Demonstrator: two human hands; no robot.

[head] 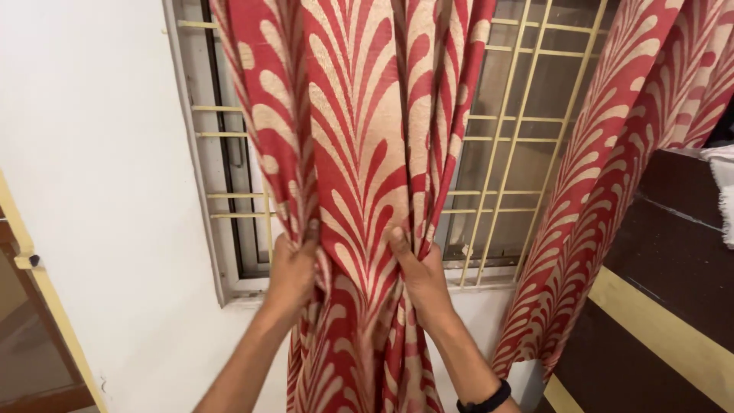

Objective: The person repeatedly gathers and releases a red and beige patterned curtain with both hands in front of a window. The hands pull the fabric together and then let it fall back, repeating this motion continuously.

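A red curtain (359,145) with a cream leaf pattern hangs bunched in front of a window. My left hand (292,271) grips its left edge at about waist height of the cloth. My right hand (417,275) grips the folds on the right side, thumb pressed into the fabric; a black band sits on that wrist. Both hands squeeze the cloth together between them.
Behind the curtain is a window with a cream metal grille (512,145) in a white wall (92,191). A second red curtain panel (612,191) hangs to the right. A dark brown surface with a yellow stripe (657,306) stands at right. A glass door frame (30,306) is at left.
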